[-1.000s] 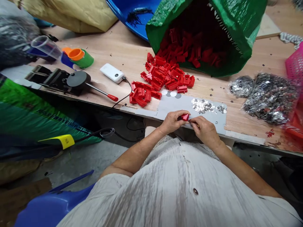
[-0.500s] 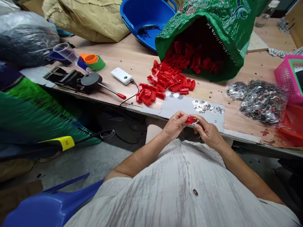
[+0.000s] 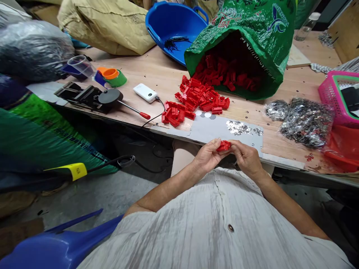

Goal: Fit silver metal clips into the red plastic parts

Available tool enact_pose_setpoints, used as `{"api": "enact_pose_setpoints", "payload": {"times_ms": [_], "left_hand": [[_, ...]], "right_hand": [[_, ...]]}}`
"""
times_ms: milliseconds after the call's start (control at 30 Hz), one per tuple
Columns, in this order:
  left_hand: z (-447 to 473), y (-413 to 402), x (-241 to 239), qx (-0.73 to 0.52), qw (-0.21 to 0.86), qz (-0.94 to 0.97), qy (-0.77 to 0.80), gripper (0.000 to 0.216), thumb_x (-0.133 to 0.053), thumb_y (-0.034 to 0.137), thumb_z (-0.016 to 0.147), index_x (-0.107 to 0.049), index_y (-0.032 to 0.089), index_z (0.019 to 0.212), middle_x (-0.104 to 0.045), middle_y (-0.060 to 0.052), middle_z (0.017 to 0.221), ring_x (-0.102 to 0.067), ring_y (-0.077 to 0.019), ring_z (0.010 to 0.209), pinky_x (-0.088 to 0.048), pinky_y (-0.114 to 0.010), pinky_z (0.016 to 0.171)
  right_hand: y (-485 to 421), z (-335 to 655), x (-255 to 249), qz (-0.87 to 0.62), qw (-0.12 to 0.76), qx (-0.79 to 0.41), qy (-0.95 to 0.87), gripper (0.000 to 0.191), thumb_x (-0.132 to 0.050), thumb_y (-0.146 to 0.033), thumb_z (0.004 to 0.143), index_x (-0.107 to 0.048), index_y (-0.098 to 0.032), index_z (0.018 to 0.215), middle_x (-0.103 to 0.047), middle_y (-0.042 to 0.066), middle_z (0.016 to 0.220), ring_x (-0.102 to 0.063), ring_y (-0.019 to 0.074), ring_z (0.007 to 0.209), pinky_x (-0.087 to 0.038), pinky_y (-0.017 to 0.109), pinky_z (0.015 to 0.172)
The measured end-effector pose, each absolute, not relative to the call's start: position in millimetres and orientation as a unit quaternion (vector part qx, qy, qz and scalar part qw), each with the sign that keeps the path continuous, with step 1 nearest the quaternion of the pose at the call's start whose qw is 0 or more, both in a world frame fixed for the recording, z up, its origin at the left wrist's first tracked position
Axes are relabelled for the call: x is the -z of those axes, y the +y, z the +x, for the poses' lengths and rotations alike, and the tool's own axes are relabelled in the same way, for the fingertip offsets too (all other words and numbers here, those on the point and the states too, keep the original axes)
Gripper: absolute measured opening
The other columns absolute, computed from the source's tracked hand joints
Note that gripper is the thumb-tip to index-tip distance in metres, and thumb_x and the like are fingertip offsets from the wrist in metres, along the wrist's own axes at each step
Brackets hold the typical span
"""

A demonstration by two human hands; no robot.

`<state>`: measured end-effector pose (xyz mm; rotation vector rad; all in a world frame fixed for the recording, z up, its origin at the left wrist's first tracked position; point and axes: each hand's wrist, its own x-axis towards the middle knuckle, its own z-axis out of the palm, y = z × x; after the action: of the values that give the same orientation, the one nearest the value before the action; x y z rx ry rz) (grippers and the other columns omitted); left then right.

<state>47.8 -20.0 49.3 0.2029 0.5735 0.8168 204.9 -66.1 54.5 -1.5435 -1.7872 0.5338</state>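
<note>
Between my hands, just off the table's front edge, is a small red plastic part [image 3: 223, 145] with a boxy, notched shape. My left hand [image 3: 206, 156] grips its left end between thumb and fingers. At its right end, my right hand [image 3: 247, 157] has thumb and forefinger pinched against the part; any small piece between those fingertips is hidden. Beyond them on a grey sheet [image 3: 207, 129] lies a scatter of tiny shiny metal pieces [image 3: 239, 127]. Farther back is a loose heap of similar red parts [image 3: 196, 96].
A green sack [image 3: 258, 45] lies open with more red parts inside. A hand press with a red-tipped lever [image 3: 109, 96] and a white power bank [image 3: 145, 92] stand left. Bags of small metal pieces [image 3: 307, 121] and a pink basket [image 3: 331, 99] are right; a blue basin [image 3: 174, 22] is behind.
The red part has turned and now shows more of itself between my hands. My right fingers have closed in at its right end. The view has shifted slightly.
</note>
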Motion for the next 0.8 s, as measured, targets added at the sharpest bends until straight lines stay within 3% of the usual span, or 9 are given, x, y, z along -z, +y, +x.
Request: {"api": "enact_pose_setpoints", "payload": {"times_ms": [100, 200, 333, 433, 800], "left_hand": [[49.5, -21.0, -48.2, -0.399, 0.872, 0.087, 0.269, 0.014, -0.063, 0.019, 0.09, -0.064, 0.012, 0.079, -0.072, -0.006, 0.082, -0.072, -0.0175, 0.083, -0.051, -0.042, 0.104], [48.9, -20.1, -46.9, -0.416, 0.862, 0.095, 0.273, 0.011, -0.065, 0.021, 0.089, -0.063, 0.013, 0.081, -0.073, -0.006, 0.086, -0.074, -0.0196, 0.088, -0.048, -0.042, 0.106], [47.8, -21.6, -45.9, -0.444, 0.846, 0.123, 0.269, 0.021, -0.074, 0.025, 0.083, -0.057, 0.016, 0.074, -0.075, -0.005, 0.088, -0.074, -0.0202, 0.093, -0.046, -0.04, 0.106], [49.6, -24.9, -44.3, -0.458, 0.836, 0.144, 0.265, 0.03, -0.081, 0.027, 0.076, -0.053, 0.016, 0.07, -0.075, -0.004, 0.09, -0.072, -0.0193, 0.098, -0.047, -0.035, 0.103], [62.2, -33.6, -36.4, -0.48, 0.815, 0.16, 0.281, 0.042, -0.086, 0.031, 0.069, -0.046, 0.018, 0.072, -0.072, -0.001, 0.094, -0.069, -0.0213, 0.107, -0.048, -0.034, 0.097]], "right_hand": [[-64.9, 202.7, -52.5, -0.593, 0.384, -0.255, -0.66, 0.035, -0.039, -0.044, 0.102, -0.067, -0.026, 0.111, -0.071, 0.003, 0.084, -0.067, 0.0182, 0.076, -0.049, 0.03, 0.071], [-65.6, 201.0, -52.0, -0.603, 0.398, -0.308, -0.62, 0.032, -0.038, -0.043, 0.102, -0.059, -0.024, 0.12, -0.059, -0.003, 0.066, -0.058, 0.015, 0.062, -0.045, 0.028, 0.065], [-68.6, 197.5, -48.9, -0.627, 0.404, -0.337, -0.574, 0.021, -0.04, -0.042, 0.101, -0.049, -0.024, 0.102, -0.055, -0.005, 0.066, -0.052, 0.0136, 0.06, -0.041, 0.028, 0.064], [-70.4, 193.6, -45.7, -0.624, 0.394, -0.371, -0.563, 0.024, -0.04, -0.045, 0.101, -0.045, -0.025, 0.09, -0.055, -0.005, 0.065, -0.051, 0.0136, 0.06, -0.04, 0.028, 0.062], [-72.4, 184.4, -28.9, -0.598, 0.454, -0.404, -0.522, 0.025, -0.041, -0.045, 0.1, -0.04, -0.025, 0.085, -0.048, -0.006, 0.062, -0.045, 0.0121, 0.055, -0.036, 0.026, 0.056]]}}
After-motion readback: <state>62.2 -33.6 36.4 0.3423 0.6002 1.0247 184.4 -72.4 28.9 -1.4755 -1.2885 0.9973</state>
